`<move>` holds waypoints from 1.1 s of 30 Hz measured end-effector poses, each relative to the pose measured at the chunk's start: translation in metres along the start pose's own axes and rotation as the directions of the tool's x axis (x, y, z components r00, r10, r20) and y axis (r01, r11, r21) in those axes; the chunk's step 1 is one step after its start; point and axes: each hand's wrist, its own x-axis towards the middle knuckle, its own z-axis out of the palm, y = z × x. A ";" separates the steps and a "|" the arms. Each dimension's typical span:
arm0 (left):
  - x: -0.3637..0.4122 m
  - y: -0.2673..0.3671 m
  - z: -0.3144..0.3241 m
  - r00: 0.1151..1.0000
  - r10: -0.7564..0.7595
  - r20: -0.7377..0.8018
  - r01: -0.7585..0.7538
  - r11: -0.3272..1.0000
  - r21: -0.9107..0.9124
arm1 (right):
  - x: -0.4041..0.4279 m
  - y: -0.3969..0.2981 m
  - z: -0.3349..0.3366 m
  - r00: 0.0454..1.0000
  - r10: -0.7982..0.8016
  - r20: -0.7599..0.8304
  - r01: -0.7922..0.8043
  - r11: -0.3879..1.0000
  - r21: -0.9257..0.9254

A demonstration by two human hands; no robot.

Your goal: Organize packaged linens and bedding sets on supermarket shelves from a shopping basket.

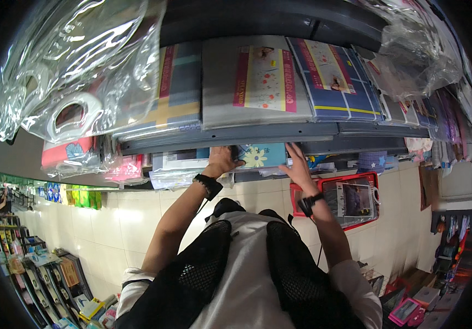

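Note:
A teal package printed with daisies (pixel 262 155) lies on the lower shelf, partly hidden under the upper shelf's edge. My left hand (pixel 221 160) is at its left side, with the thumb pointing towards the package and the fingertips partly hidden. My right hand (pixel 297 164) is at its right side, fingers spread; whether either hand grips it I cannot tell. Above, on the upper shelf, lie a grey packaged textile (pixel 219 82), a blue striped one (pixel 347 105) and a blue and yellow checked one (pixel 184 82), all in clear plastic.
The metal shelf edge (pixel 236 137) runs just above my hands. Clear plastic bags with a white handle (pixel 73 117) hang at the upper left, more packages (pixel 421 53) at the upper right. A red basket (pixel 324 181) holding packaged goods stands on the tiled floor (pixel 137 214) at the right.

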 end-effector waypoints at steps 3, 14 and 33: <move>0.000 -0.005 0.005 0.999 -0.025 0.045 0.026 1.000 -0.013 | 0.042 -0.015 0.019 0.962 0.156 0.224 -0.109 0.972 -0.210; 0.006 -0.004 0.004 0.972 -0.103 0.210 0.108 0.994 -0.012 | 0.056 -0.008 0.061 0.966 0.191 0.174 -0.119 0.928 -0.354; 0.009 -0.008 0.002 0.982 -0.047 0.182 0.057 0.997 -0.052 | 0.059 -0.011 0.060 0.931 0.273 0.242 -0.154 0.895 -0.418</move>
